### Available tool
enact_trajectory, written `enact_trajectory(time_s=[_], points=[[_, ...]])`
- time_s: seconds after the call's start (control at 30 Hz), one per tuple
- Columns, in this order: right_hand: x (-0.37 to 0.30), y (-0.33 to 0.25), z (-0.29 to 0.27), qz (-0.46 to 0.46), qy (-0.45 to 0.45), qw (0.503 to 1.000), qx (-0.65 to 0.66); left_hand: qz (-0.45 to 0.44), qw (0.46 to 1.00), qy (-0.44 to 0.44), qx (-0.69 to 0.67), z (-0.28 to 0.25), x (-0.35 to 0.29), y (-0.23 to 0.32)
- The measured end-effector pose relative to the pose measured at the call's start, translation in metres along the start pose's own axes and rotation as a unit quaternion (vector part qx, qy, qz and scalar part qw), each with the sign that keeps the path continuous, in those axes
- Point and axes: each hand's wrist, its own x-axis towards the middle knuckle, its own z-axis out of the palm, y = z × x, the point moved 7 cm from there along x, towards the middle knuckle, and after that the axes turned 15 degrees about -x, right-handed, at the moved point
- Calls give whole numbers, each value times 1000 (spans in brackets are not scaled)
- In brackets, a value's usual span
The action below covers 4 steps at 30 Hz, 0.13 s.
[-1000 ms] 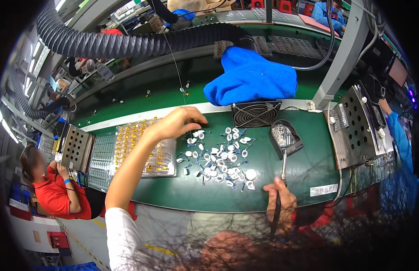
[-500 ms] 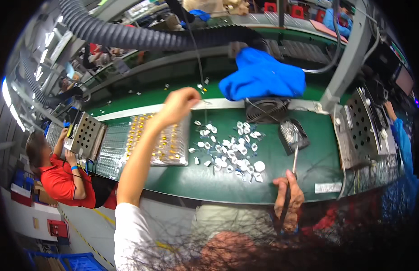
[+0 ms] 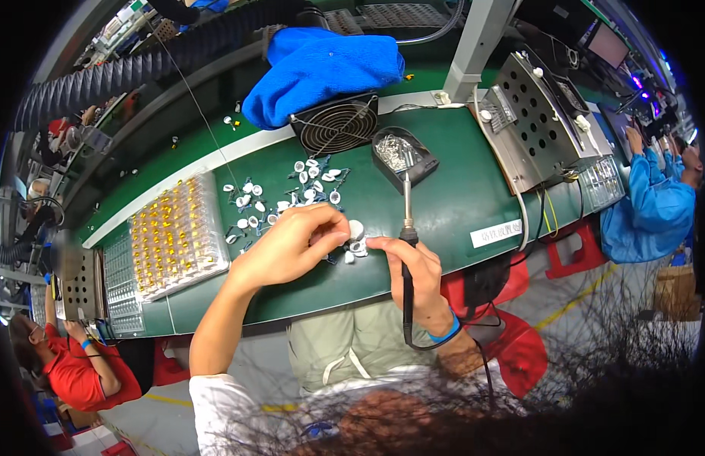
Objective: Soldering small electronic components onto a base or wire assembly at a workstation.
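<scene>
My left hand (image 3: 295,243) rests on the green bench, its fingers pinched on a small white round part (image 3: 355,229) next to the pile of several similar white parts (image 3: 288,195). My right hand (image 3: 410,267) grips a black soldering iron (image 3: 406,228) whose tip points away from me toward a black tray of metal wool (image 3: 402,155). Its index finger reaches to the same small parts (image 3: 358,246) that the left hand touches.
A clear tray of yellow components (image 3: 172,236) lies left of the pile. A small black fan (image 3: 335,125), a blue cloth (image 3: 322,64) and a perforated metal box (image 3: 541,118) stand behind. Other people work at the far left (image 3: 71,368) and far right (image 3: 650,199).
My left hand has drawn back from the far side of the bench to the parts near me. My right hand has brought the soldering iron up to meet it.
</scene>
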Motion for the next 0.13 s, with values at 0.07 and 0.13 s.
enact_trajectory(time_s=[0.07, 0.13], points=[[2, 2, 0, -10, 50, 999, 15, -12, 1000, 0, -2, 5, 6, -6], [-1, 1, 4, -7, -11, 1000, -13, -42, 999, 25, 12, 4, 7, -14]])
